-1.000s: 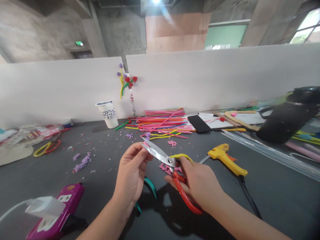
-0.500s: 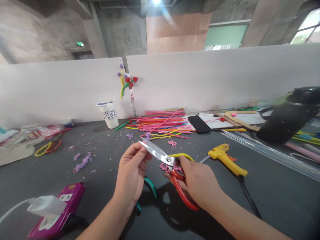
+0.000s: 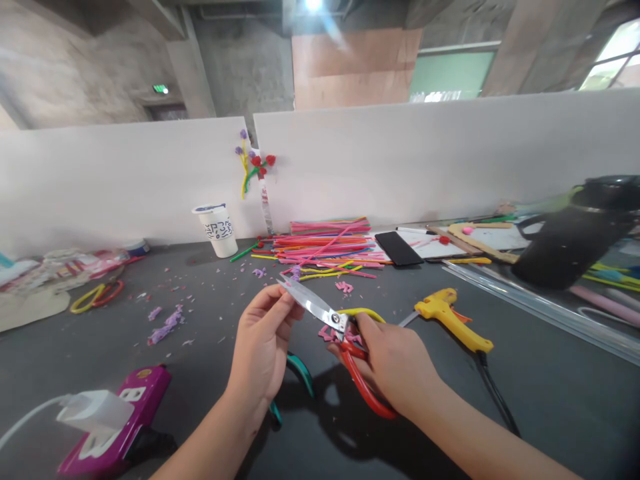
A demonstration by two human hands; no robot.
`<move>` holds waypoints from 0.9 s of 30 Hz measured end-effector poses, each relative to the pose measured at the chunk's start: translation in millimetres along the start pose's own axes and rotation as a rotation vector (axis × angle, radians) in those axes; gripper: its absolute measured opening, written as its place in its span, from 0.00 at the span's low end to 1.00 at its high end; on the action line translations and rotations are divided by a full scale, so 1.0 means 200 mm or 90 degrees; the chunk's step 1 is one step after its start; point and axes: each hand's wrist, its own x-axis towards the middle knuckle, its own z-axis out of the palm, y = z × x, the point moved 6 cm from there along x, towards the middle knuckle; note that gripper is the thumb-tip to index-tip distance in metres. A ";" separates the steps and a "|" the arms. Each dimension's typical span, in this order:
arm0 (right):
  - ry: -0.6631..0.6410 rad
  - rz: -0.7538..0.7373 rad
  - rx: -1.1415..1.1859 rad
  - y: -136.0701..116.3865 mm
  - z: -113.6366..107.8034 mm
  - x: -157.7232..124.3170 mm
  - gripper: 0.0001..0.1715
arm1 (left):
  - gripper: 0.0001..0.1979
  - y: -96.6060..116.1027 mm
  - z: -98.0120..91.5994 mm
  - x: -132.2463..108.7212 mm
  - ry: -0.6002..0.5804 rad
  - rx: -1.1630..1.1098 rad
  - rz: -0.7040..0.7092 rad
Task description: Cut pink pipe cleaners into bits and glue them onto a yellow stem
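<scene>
Barely anything changes over the last second. The scissors (image 3: 320, 308) tip slides a little further left, past the left hand (image 3: 263, 347) fingertips, and both hands hold nearly the same spots. The grip looks steady. The blades look shut the whole time, with nothing visible between them.

Left fingers (image 3: 280, 313): thumb and forefinger are pinched close, touching the blade just behind its tip, and the other fingers are curled under. Whether a small scrap sits in the pinch, cannot tell.

Right hand (image 3: 395, 363): closed tight on the handles, with fingers through the red loop (image 3: 367, 393). The yellow loop (image 3: 363, 311) shows just above the thumb. The scissors are held off the table (image 3: 550, 373) and span between the two hands, with the tip at the left fingertips and the pivot just ahead of the right knuckles.

Around the fingers:
- Pink bits (image 3: 327, 333) lie on the table just below the pivot.
- A teal tool (image 3: 303, 373) lies under the left palm, partly hidden.
- A glue gun (image 3: 453, 319) is near the right hand, on its outer side.
- A stick pile (image 3: 325, 243) lies beyond the blade tip, with a phone (image 3: 399, 247) beside it.
- A cup (image 3: 217, 229) stands well beyond the left fingers.
- Purple scraps (image 3: 167, 323) lie out to the left.
- A power strip (image 3: 117, 427) sits near the left forearm.
</scene>
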 end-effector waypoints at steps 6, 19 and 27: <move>-0.006 0.002 -0.001 0.00 0.00 0.01 0.25 | 0.02 0.01 0.00 0.00 -0.009 0.002 0.004; -0.010 0.008 -0.048 0.01 0.01 0.02 0.24 | 0.01 0.01 -0.03 0.04 -0.010 0.065 0.038; -0.089 0.133 0.137 0.06 0.02 0.03 0.18 | 0.02 -0.05 -0.01 0.05 -0.027 -0.015 -0.071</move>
